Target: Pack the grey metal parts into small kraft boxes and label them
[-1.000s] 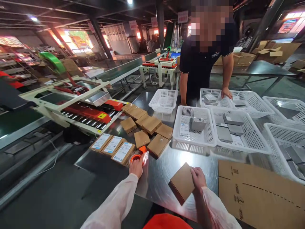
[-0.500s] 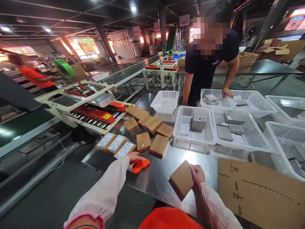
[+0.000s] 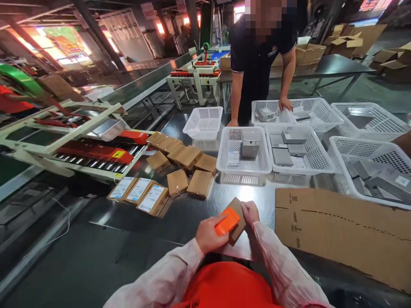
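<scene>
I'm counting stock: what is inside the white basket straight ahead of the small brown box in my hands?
The white basket holds a grey box standing at the back and a white label slip on the mesh floor. Anything behind or under the grey box is hidden.

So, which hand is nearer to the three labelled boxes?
Left. The left hand, holding the orange tool, is just right of the labelled boxes. The right hand grips the brown box farther right.

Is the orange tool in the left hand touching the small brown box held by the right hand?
Touching. The head view shows the orange tool, gripped in the left hand, lying flat across the small brown box that the right hand holds, with no gap visible.
</scene>
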A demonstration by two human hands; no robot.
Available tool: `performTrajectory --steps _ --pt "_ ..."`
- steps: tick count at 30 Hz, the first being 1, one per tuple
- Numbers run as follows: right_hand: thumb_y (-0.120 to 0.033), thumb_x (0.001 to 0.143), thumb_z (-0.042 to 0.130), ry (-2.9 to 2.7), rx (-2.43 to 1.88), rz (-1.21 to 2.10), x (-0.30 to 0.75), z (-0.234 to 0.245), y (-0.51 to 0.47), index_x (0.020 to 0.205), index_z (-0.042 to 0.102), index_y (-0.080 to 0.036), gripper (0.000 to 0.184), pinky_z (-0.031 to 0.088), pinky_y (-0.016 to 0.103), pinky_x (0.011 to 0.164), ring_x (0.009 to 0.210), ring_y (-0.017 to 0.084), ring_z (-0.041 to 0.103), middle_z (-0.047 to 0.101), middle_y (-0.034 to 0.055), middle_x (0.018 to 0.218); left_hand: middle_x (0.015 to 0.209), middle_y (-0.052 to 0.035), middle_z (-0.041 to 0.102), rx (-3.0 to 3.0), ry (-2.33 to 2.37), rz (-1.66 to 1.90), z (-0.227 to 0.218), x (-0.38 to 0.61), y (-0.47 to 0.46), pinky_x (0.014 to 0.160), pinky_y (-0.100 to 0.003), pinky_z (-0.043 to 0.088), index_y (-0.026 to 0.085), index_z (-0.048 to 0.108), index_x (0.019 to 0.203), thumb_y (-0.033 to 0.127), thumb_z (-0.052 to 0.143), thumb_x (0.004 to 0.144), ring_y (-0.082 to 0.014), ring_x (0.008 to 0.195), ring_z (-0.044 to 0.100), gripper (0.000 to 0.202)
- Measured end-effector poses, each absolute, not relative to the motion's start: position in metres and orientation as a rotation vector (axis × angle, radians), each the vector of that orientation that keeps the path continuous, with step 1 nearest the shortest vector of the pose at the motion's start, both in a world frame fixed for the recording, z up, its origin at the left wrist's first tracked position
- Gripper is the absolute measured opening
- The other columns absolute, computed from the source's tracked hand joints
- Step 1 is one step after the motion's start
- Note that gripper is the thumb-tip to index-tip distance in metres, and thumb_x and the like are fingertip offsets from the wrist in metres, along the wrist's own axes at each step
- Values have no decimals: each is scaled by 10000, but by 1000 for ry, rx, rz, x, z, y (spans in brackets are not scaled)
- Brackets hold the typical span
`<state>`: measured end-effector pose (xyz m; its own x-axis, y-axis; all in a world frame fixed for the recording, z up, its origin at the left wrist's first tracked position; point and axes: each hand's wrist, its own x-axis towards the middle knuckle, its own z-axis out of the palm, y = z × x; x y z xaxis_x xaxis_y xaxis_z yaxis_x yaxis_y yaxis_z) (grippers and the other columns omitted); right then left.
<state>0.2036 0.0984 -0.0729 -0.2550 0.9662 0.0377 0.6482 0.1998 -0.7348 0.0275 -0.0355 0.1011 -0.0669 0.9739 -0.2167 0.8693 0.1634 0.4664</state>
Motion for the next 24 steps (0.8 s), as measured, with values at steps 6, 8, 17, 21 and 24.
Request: performTrajectory --steps 6,8,17,21,24 --pt "-319 965 379 -2095 -1523 691 195 -58 89 1205 702 -215 416 388 384 890 1050 248 533 667 111 1121 903 -69 789 1662 2024 150 68 23 -62 798 -398 577 293 697 1250 350 644 701 -303 849 742 554" --pt "-280 960 396 -2203 -1446 675 193 -47 85 1182 714 -266 388 348 399 913 1081 256 516 661 81 1173 965 -85 777 1635 1987 350 40 15 -86 829 -366 578 241 669 1292 306 656 682 -266 865 734 614" --pt "-718 863 480 -2499 -1446 480 179 -13 49 1408 534 -195 757 318 492 967 1190 354 443 519 166 1421 1042 -112 728 1617 1948 849 -40 6 -137 856 -384 591 164 668 1271 236 677 691 -250 908 703 585" --pt "-755 838 497 -2495 -1638 438 166 -19 46 1501 416 -222 855 297 526 993 1266 384 399 396 177 1540 1022 -107 725 1623 1938 842 -35 11 -130 816 -353 597 169 674 1265 246 659 689 -234 863 702 582" --pt "-733 849 503 -2533 -1645 436 162 -23 52 1513 394 -245 831 298 532 984 1265 381 400 371 171 1561 973 -90 725 1624 1975 754 -21 17 -125 803 -342 595 187 662 1293 273 642 700 -226 832 699 600"
